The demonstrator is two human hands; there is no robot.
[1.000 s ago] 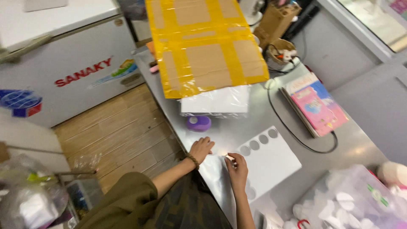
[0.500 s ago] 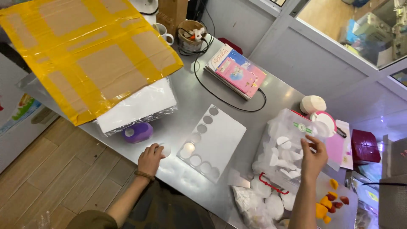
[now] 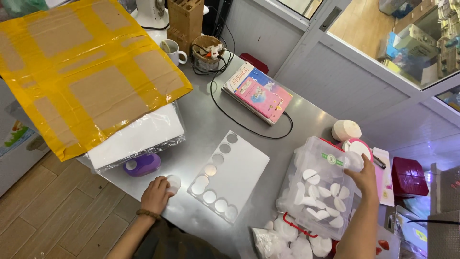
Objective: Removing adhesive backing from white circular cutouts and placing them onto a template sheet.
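Right hand (image 3: 365, 176) now over disc tub (image 3: 320, 192)

punch (image 3: 142, 164) left of sheet (image 3: 239, 172) | tub (image 3: 318, 187) right | discs (image 3: 321, 192) in tub

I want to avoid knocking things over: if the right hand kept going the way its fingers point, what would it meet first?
The right hand points up and left over the clear plastic box. Next in line is probably the round pink-rimmed lid at its fingertips; depth is unclear.

A steel table (image 3: 201, 120) bears a punched white sheet (image 3: 230, 175), purple punch (image 3: 142, 164), clear box (image 3: 318, 187) and mug (image 3: 172, 51).
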